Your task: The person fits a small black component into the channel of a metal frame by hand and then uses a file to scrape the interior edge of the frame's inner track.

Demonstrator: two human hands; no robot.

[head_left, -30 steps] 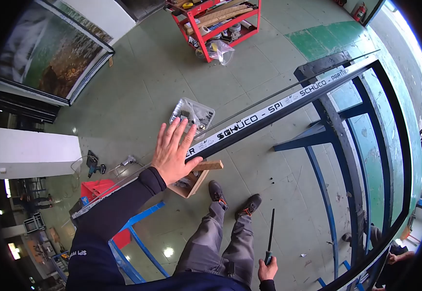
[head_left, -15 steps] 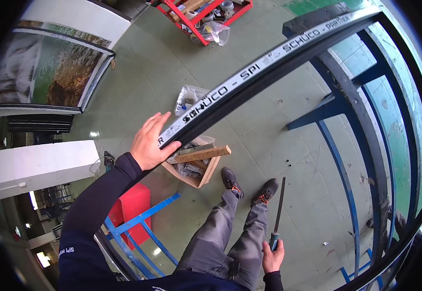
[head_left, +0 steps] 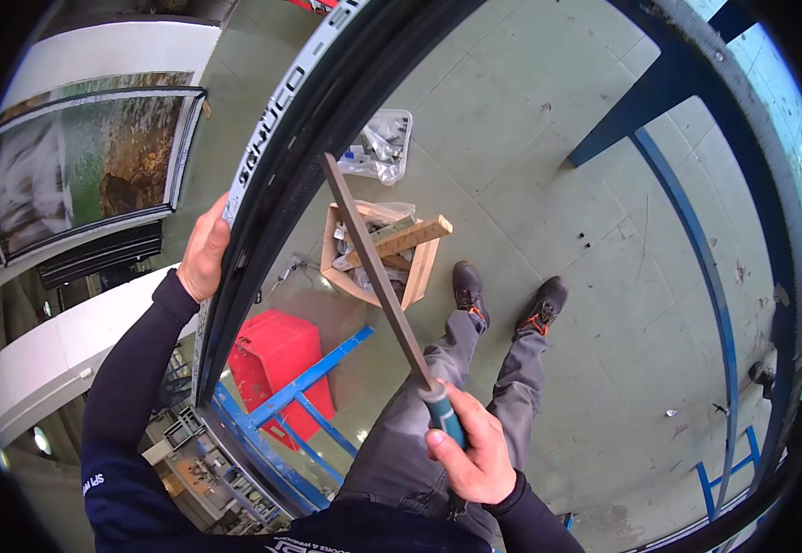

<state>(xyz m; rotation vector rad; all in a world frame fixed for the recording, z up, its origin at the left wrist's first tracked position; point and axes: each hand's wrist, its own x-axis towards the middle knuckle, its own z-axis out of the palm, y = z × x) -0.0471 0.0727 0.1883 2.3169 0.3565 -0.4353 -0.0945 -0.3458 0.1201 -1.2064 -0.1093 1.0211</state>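
My left hand (head_left: 205, 251) is closed on the outer edge of a black frame (head_left: 277, 198), over its pale printed strip (head_left: 283, 103). My right hand (head_left: 477, 450) grips the teal handle of a long flat file (head_left: 373, 267). The file slants up and left, its tip at the inner side of the frame; whether the two touch I cannot tell.
On the floor are a cardboard box (head_left: 338, 276) with wood pieces and a clear plastic tub (head_left: 408, 147). A red bin (head_left: 281, 359) and blue bars (head_left: 313, 373) stand lower left. A blue metal stand (head_left: 687, 198) curves along the right.
The file has come up and left from beside my right leg to the frame. The view has shifted, and the frame now appears steeper and nearer, with my left hand lower on it.
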